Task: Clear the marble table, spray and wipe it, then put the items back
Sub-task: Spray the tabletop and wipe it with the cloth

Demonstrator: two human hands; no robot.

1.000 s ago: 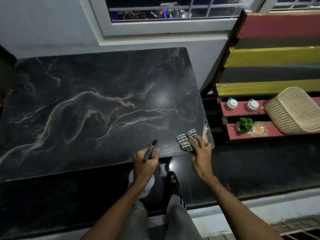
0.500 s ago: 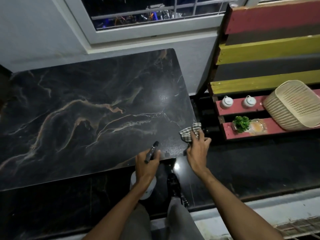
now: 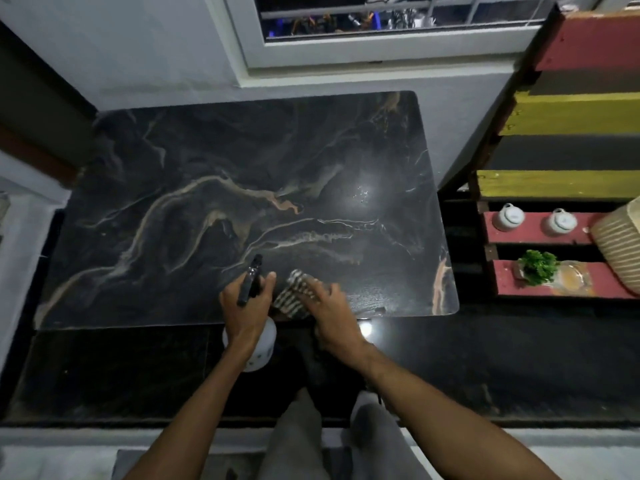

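Observation:
The dark marble table [image 3: 214, 188] with tan veins fills the middle of the view, its top bare and wet with droplets near the light's glare. My left hand [image 3: 246, 306] grips a white spray bottle [image 3: 258, 348] by its black trigger head, held at the table's near edge. My right hand [image 3: 332, 317] presses a checked cloth [image 3: 292, 296] flat on the marble right beside the left hand.
To the right, red pallet shelves [image 3: 540, 233] carry two small white jars [image 3: 508, 217], a green plant [image 3: 538, 266], a glass dish [image 3: 571, 277] and a cream basket [image 3: 621, 240]. A window [image 3: 381, 32] sits behind the table. Glossy black floor lies under my legs.
My right hand has slid the cloth left from the table's near right corner to beside the left hand. The spray bottle stays in my left hand. The view has tilted.

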